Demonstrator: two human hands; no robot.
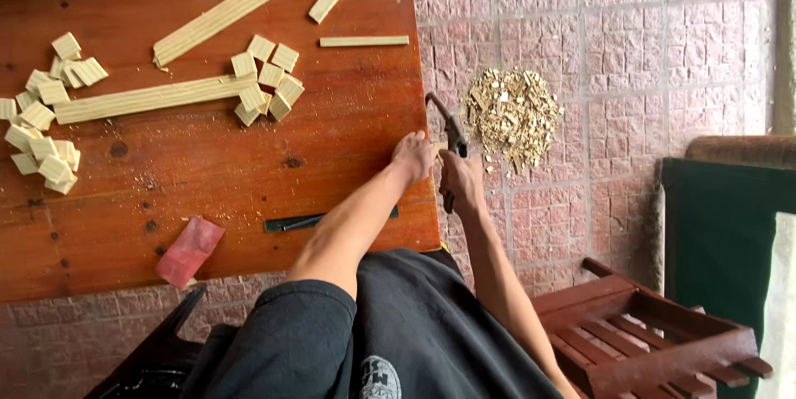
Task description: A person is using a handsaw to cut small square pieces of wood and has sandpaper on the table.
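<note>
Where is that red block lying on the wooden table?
In the head view, the red block lies near the table's lower left edge, left of a dark flat tool and the person's left forearm.

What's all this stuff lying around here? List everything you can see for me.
wooden table: one, reddish brown, left half of the view
long wooden strips: several, pale, across the table top
small wooden blocks: many, pale, in clusters at the table's left side and middle
red block: one, red, near the table's front edge
dark flat tool: one, black, on the table by the front edge
pile of wood chips: one, pale, on the pink tiled floor
slatted wooden chair: one, reddish brown, lower right
hand tool: one, dark, at the table's right edge
left hand: on the table's edge
right hand: gripping the hand tool
</note>
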